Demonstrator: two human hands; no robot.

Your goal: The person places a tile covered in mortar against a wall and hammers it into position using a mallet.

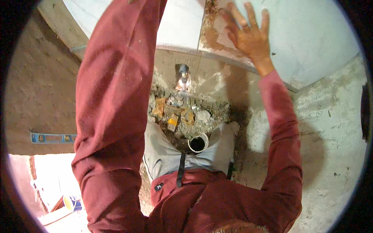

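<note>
Maroon sleeves point(112, 116) rising to pale wall tile point(311, 35): right hand point(250, 37) pressing flat on tile, grip wide; left hand passing out of view, grip untellable; pipe stub point(183, 77) standing below tile, white cup point(198, 143) lying lower.

pipe stub point(183, 77) blocks below tile point(311, 35).

Smooth glossy tile point(311, 35), rough plaster wall point(334, 128)
</note>
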